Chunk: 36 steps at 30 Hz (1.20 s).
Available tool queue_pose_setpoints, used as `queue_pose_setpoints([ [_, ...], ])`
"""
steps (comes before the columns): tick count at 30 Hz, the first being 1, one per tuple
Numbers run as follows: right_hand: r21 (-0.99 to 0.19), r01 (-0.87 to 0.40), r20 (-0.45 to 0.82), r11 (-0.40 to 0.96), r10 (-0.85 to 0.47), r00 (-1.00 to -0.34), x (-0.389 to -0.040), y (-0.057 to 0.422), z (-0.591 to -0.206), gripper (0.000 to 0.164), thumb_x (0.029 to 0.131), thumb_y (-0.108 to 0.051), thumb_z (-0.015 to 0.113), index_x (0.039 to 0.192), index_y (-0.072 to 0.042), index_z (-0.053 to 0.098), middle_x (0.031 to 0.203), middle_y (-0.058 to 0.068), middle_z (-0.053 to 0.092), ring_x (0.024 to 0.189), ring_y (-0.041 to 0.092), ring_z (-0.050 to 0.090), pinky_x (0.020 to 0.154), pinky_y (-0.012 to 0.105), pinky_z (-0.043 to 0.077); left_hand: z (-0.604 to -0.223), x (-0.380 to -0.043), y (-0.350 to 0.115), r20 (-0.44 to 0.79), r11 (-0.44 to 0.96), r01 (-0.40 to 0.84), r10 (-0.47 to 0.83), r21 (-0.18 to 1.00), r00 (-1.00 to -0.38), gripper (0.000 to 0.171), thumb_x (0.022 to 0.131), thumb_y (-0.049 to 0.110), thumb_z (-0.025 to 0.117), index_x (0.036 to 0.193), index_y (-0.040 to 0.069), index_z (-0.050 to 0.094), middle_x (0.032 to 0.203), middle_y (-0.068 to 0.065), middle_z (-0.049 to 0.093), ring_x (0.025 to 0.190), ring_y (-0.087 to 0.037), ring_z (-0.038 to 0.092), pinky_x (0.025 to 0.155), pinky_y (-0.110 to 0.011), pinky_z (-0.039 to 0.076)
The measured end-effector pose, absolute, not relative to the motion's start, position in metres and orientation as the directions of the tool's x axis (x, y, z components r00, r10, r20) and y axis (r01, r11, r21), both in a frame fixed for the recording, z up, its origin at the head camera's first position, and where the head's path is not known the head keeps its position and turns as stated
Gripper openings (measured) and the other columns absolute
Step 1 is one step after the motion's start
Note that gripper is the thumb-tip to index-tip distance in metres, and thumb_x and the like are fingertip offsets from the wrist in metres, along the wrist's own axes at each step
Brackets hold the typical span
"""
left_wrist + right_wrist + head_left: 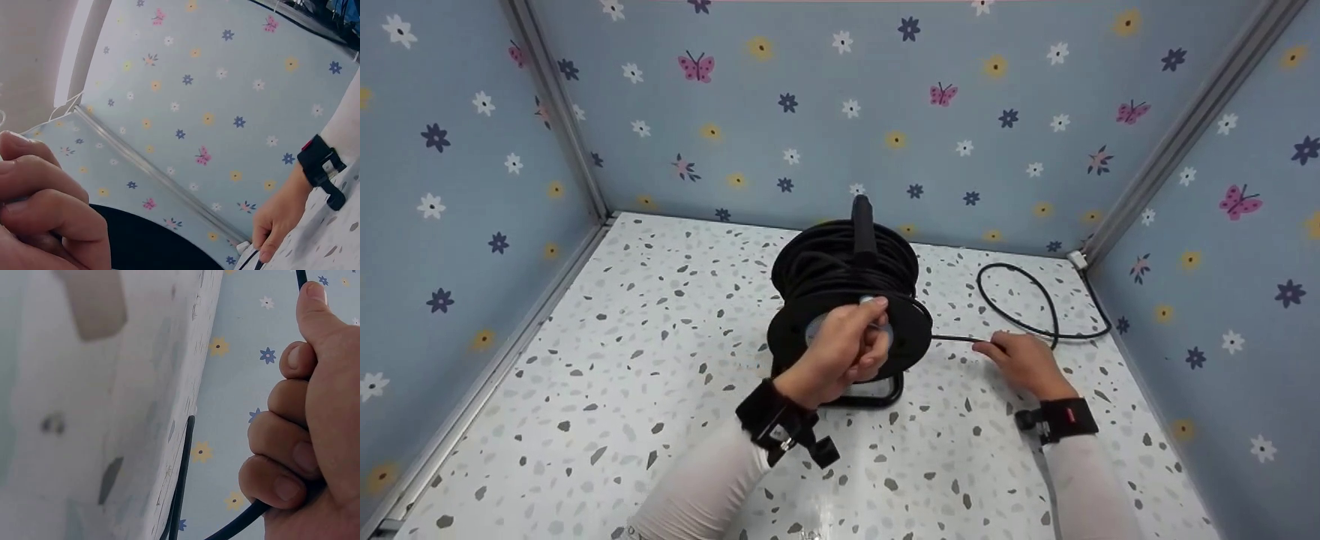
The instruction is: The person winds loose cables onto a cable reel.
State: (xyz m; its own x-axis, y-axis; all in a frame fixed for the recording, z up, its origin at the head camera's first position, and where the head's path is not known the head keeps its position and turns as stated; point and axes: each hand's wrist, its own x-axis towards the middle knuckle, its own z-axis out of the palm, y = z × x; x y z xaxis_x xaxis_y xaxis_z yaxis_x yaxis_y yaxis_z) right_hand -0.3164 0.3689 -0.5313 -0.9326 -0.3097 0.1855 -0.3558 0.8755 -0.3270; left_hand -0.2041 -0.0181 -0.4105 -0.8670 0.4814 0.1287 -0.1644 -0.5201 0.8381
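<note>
A black cable reel (802, 330), wound with black cable, stands upright on the speckled table, its black carrying handle (864, 232) rising behind. At the front disc of the reel my left hand (844, 345) has its fingers curled round the winding knob, which the fingers mostly hide. My right hand (1027, 364), off to the right, grips the loose black cable (952, 338), which runs taut from the reel to it. The right wrist view shows the fingers wrapped round this cable, with the thumb (316, 298) lying along it.
Beyond the right hand the cable makes a loop (1020, 271) on the table and runs to a white plug (1078, 259) in the back right corner. Flower-patterned panels (840, 112) enclose the back and both sides. The reel's tubular foot (870, 401) rests on the speckled tabletop (660, 345).
</note>
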Motion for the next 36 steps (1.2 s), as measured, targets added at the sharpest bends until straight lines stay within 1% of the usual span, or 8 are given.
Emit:
queue_pose_setpoints([
  [6,-0.334,-0.383,0.189,0.861,-0.336,-0.923,-0.315,0.363,-0.53,0.055,0.107,-0.059,0.068,0.071,-0.023,0.048,0.061,-0.01,0.032,0.053,0.014,0.034,0.057,0.034,0.031,-0.412,-0.205,-0.003,0.121,-0.508,-0.166,0.484,0.845,-0.867,0.029,0.117,0.031,0.052,0.097,0.012,0.049,0.051,0.004,0.041,0.038,-0.004,0.033,0.036,-0.021,0.023],
  [13,-0.333,-0.388,0.185,0.86,-0.344,-0.92,-0.314,0.358,-0.53,0.055,0.108,-0.059,0.067,0.071,-0.023,0.047,0.061,-0.009,0.033,0.054,0.014,0.035,0.059,0.034,0.033,-0.416,-0.207,0.015,0.087,-0.457,-0.158,0.47,0.875,-0.878,0.032,0.115,0.032,0.055,0.091,0.012,0.051,0.052,0.003,0.043,0.04,-0.005,0.034,0.037,-0.021,0.023],
  [19,-0.347,-0.395,0.2,0.851,-0.344,-0.917,-0.311,0.357,-0.531,0.054,0.107,-0.054,0.071,0.071,-0.023,0.046,0.06,-0.008,0.033,0.051,0.015,0.036,0.057,0.034,0.033,-0.426,-0.209,0.034,0.044,-0.385,-0.159,0.468,0.909,-0.883,0.04,0.114,0.03,0.057,0.078,0.015,0.05,0.05,0.003,0.044,0.039,-0.005,0.034,0.036,-0.021,0.024],
  [24,-0.337,-0.408,0.226,0.848,-0.348,-0.91,-0.312,0.355,-0.531,0.054,0.107,-0.055,0.071,0.071,-0.024,0.046,0.06,-0.009,0.032,0.052,0.014,0.035,0.057,0.034,0.033,-0.437,-0.207,0.044,0.008,-0.321,-0.153,0.448,0.935,-0.894,0.05,0.114,0.031,0.058,0.067,0.018,0.047,0.048,0.004,0.045,0.037,-0.005,0.032,0.035,-0.023,0.022],
  [27,-0.329,-0.415,0.235,0.848,-0.352,-0.906,-0.313,0.354,-0.532,0.054,0.106,-0.055,0.072,0.07,-0.024,0.046,0.06,-0.01,0.031,0.051,0.014,0.036,0.057,0.034,0.033,-0.442,-0.206,0.049,-0.018,-0.29,-0.157,0.431,0.944,-0.902,0.05,0.114,0.031,0.058,0.067,0.018,0.048,0.048,0.004,0.045,0.038,-0.005,0.031,0.035,-0.022,0.023],
  [32,-0.31,-0.408,0.229,0.859,-0.349,-0.909,-0.317,0.36,-0.53,0.055,0.106,-0.054,0.073,0.071,-0.022,0.045,0.06,-0.008,0.031,0.052,0.015,0.036,0.058,0.035,0.033,-0.448,-0.205,0.057,-0.046,-0.263,-0.161,0.396,0.951,-0.917,0.043,0.113,0.029,0.059,0.072,0.016,0.052,0.05,0.003,0.047,0.04,-0.006,0.032,0.037,-0.021,0.024],
  [36,-0.239,-0.41,0.247,0.88,-0.353,-0.902,-0.324,0.376,-0.523,0.053,0.105,-0.052,0.075,0.073,-0.021,0.047,0.06,-0.007,0.036,0.052,0.016,0.037,0.056,0.036,0.033,-0.452,-0.205,0.062,-0.074,-0.239,-0.18,0.395,0.954,-0.916,0.044,0.112,0.027,0.059,0.07,0.017,0.051,0.049,0.003,0.047,0.041,-0.006,0.031,0.038,-0.021,0.022],
])
